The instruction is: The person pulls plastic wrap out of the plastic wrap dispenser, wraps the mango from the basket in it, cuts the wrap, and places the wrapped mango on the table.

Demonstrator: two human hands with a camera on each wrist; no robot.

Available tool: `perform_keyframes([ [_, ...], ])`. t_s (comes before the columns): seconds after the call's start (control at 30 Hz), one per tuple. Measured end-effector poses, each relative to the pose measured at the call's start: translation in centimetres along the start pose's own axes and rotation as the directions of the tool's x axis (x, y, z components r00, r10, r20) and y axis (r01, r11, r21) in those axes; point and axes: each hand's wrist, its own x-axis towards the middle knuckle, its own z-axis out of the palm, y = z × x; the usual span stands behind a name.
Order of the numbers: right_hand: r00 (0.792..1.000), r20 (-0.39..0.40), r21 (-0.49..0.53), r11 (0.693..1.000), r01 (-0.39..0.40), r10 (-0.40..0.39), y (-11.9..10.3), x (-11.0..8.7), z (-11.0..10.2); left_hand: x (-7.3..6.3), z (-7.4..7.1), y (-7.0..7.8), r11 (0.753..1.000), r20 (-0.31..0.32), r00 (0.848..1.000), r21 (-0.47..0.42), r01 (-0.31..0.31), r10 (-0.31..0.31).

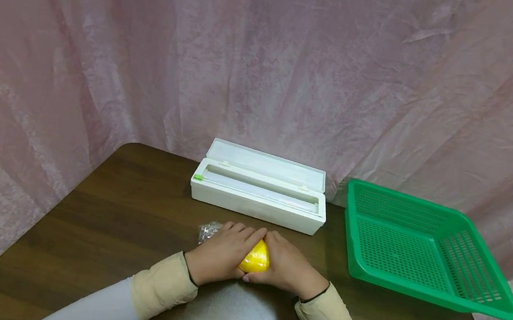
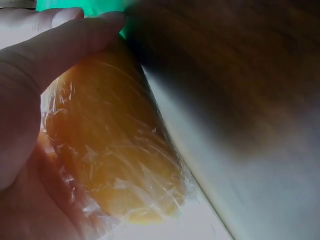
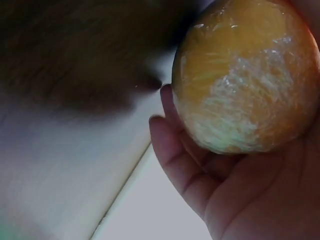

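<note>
A rounded yellow object wrapped in clear cling film (image 1: 256, 257) is held between both hands near the middle of the table. My left hand (image 1: 223, 251) grips its left side, the thumb lying across it in the left wrist view. From the right, my right hand (image 1: 286, 265) cups it, and the right wrist view shows the fingers bent up beside the wrapped yellow object (image 3: 250, 80). Wrinkled film covers its surface (image 2: 117, 135); what lies under the film cannot be told for certain. Crumpled clear film (image 1: 208, 231) shows just beyond the left hand.
Behind the hands stands a long white cling film dispenser (image 1: 251, 207), lid raised, with a roll inside and a green slider (image 1: 198, 177) at its left end. A green perforated basket (image 1: 412, 291) stands at the right. The brown table (image 1: 103, 216) meets a pink curtain (image 1: 267, 66).
</note>
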Motion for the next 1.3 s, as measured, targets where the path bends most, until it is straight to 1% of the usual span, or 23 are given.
perform_keyframes([
  [0.1, 1.0, 0.011, 0.03, 1.0, 0.002, -0.003, 0.3, 0.1, 0.1, 0.0, 0.0, -0.2, 1.0, 0.012, 1.0, -0.027, 0.001, -0.001],
  [0.23, 1.0, 0.014, 0.045, 0.999, 0.014, -0.014, 0.5, 0.2, 0.1, 0.0, -0.5, -0.7, 0.994, 0.034, 0.999, -0.107, 0.021, -0.018],
  [0.33, 1.0, 0.011, 0.054, 0.998, 0.025, -0.025, 0.5, 0.2, 0.1, -0.1, -1.0, -1.2, 0.987, 0.062, 0.998, -0.156, 0.042, -0.032],
  [0.4, 0.999, 0.008, 0.059, 0.998, 0.032, -0.032, 0.5, 0.2, 0.1, -0.1, -1.3, -1.4, 0.984, 0.085, 0.996, -0.168, 0.053, -0.039],
  [0.6, 0.999, -0.011, 0.046, 0.998, 0.044, -0.044, 0.4, 0.1, 0.0, -0.1, -1.9, -1.5, 0.986, 0.103, 0.994, -0.154, 0.062, -0.046],
  [0.73, 0.999, -0.014, 0.025, 0.999, 0.03, -0.03, 0.2, 0.0, 0.0, -0.1, -1.9, -1.4, 0.987, 0.102, 0.994, -0.148, 0.056, -0.041],
  [0.83, 1.0, -0.015, 0.019, 1.0, 0.022, -0.022, 0.1, 0.0, 0.1, -0.2, -1.8, -1.3, 0.99, 0.092, 0.995, -0.128, 0.052, -0.04],
  [0.9, 1.0, -0.022, 0.026, 0.999, 0.022, -0.021, 0.0, 0.1, 0.2, -0.3, -1.8, -1.3, 0.994, 0.08, 0.996, -0.1, 0.049, -0.041],
  [1.0, 0.998, -0.045, 0.04, 0.999, 0.035, -0.033, 0.0, 0.1, 0.2, -0.3, -1.7, -1.3, 0.997, 0.057, 0.997, -0.062, 0.048, -0.044],
  [1.07, 0.997, -0.063, 0.042, 0.998, 0.043, -0.04, 0.0, 0.2, 0.2, -0.2, -1.6, -1.2, 0.997, 0.04, 0.998, -0.052, 0.048, -0.046],
  [1.2, 0.996, -0.077, 0.034, 0.998, 0.05, -0.048, -0.1, 0.2, 0.1, -0.2, -1.5, -1.1, 0.996, 0.035, 0.998, -0.062, 0.061, -0.059],
  [1.3, 0.997, -0.069, 0.029, 0.999, 0.044, -0.042, -0.1, 0.2, 0.0, -0.2, -1.6, -1.1, 0.991, 0.07, 0.994, -0.099, 0.09, -0.083],
])
